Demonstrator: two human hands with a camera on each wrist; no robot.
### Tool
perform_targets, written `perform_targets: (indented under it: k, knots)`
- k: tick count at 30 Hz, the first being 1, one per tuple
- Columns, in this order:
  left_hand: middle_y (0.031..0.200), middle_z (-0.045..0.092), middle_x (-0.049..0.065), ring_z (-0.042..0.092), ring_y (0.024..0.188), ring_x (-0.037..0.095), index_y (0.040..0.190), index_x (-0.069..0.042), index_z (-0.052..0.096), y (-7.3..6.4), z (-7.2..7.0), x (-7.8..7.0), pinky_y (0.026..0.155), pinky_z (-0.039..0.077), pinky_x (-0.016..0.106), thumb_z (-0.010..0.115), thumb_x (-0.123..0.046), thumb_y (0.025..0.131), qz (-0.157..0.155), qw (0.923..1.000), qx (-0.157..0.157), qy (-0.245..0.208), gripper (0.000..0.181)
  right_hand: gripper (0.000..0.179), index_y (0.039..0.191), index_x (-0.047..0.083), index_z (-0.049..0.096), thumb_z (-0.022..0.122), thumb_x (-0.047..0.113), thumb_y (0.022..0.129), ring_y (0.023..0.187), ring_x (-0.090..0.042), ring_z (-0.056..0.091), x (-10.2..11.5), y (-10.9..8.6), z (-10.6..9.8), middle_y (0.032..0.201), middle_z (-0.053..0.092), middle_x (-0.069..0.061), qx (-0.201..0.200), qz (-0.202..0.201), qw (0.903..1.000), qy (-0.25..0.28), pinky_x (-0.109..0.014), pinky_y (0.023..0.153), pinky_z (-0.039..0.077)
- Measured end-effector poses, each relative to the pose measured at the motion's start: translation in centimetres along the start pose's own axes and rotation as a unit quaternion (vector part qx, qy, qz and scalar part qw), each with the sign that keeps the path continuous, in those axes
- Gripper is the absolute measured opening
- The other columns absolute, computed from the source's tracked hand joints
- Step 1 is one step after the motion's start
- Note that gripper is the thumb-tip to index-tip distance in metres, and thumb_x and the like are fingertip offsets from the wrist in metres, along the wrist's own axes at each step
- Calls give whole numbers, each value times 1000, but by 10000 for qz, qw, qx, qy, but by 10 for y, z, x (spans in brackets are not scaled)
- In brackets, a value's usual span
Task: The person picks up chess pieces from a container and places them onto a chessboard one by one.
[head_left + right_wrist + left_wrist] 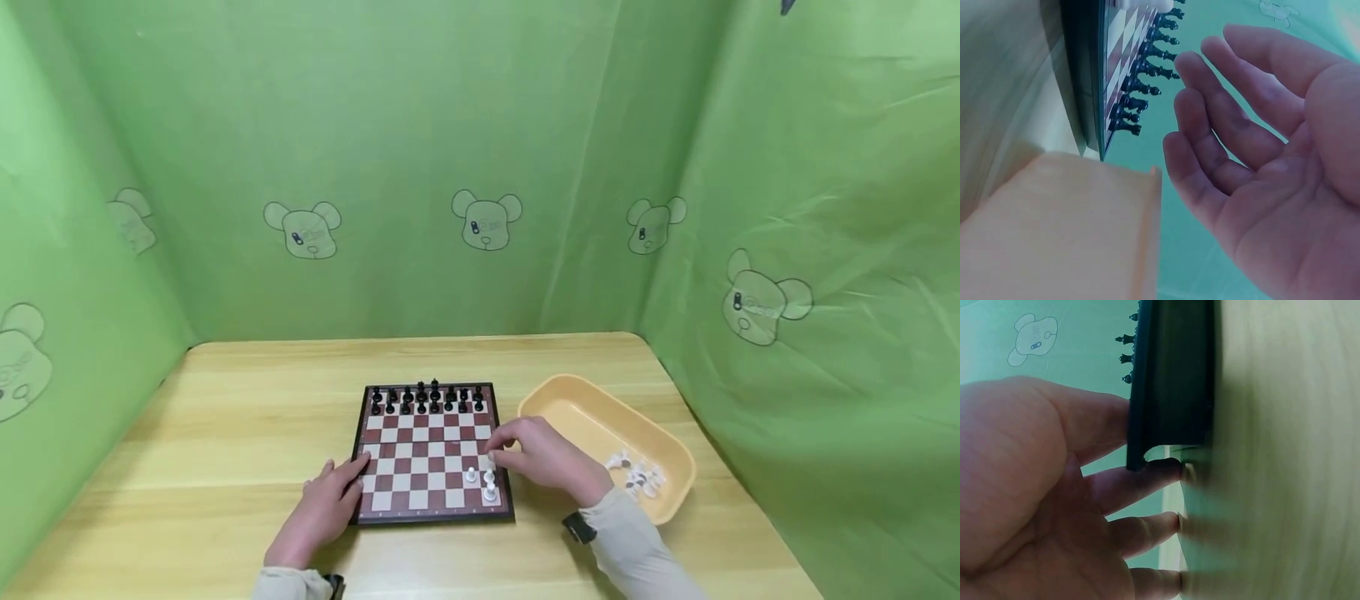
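A red-and-white chessboard [431,456] lies on the table. My left hand [318,508] rests at its left edge, one finger over the top; in the left wrist view other fingertips [1169,523] reach the tabletop beside the board's dark side. My right hand [543,457] hovers over the board's right edge, fingers bent loosely and thumb and index apart with nothing between them in the right wrist view. Close below its fingertips are white chess pieces [490,492] in the near right corner. A white pawn [471,474] stands just left of them.
Black chess pieces [422,406] fill the two far rows. To the right, an orange tray [566,400] holds a loose pile of white pieces [645,479]. Green curtains [480,150] enclose the wooden table [262,400].
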State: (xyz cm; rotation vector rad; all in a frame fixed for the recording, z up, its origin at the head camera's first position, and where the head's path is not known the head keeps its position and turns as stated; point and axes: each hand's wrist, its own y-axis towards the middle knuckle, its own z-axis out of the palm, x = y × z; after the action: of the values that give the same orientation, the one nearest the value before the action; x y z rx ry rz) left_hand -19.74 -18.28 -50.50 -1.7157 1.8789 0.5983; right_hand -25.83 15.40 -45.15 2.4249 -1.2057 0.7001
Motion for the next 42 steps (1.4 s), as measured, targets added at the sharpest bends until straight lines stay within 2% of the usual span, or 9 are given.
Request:
perform_targets:
  k: [5,11,19,26,36,42]
  knots:
    - [150,49,30,22,146,61,151,-6,52,-1,-3,0,114,13,79,50,-12,105,-47,9999,98,-1,46,14,104,7,79,70,16,98,94,-17,70,-2,-1,-1,102,78,0,-57,20,10000,-20,-43,88,61]
    - [150,49,30,23,146,61,151,-6,52,-1,-4,1,113,13,79,50,-12,106,14,9999,106,30,46,13,104,7,80,71,14,96,89,-13,67,0,-3,-4,100,77,2,-212,161,9996,-23,-44,85,60]
    - [150,51,28,26,144,62,149,-6,56,0,1,3,113,15,79,52,-12,104,65,10000,13,28,45,11,101,9,79,72,14,96,84,-12,66,4,-9,-9,96,76,3,-260,432,9986,146,-29,76,57]
    - [148,54,27,28,143,63,147,-4,57,2,0,6,111,16,82,53,-10,103,131,9999,-62,70,44,12,101,10,80,70,15,97,89,-10,67,1,-11,-12,96,75,6,-496,189,9986,15,-42,84,61]
    - [148,53,27,28,144,62,148,-6,56,3,-2,8,112,15,80,52,-11,104,159,9998,-89,18,44,10,100,15,80,71,14,96,92,-10,68,-10,-25,-31,97,75,9,-935,124,9947,-409,-43,90,58]
    - [148,53,27,27,144,61,148,-6,56,2,-1,7,113,15,80,52,-11,104,157,9998,-98,-37,45,12,104,10,79,71,16,97,91,-12,69,-21,-39,-47,97,75,7,-1069,356,9928,-400,-43,86,60]
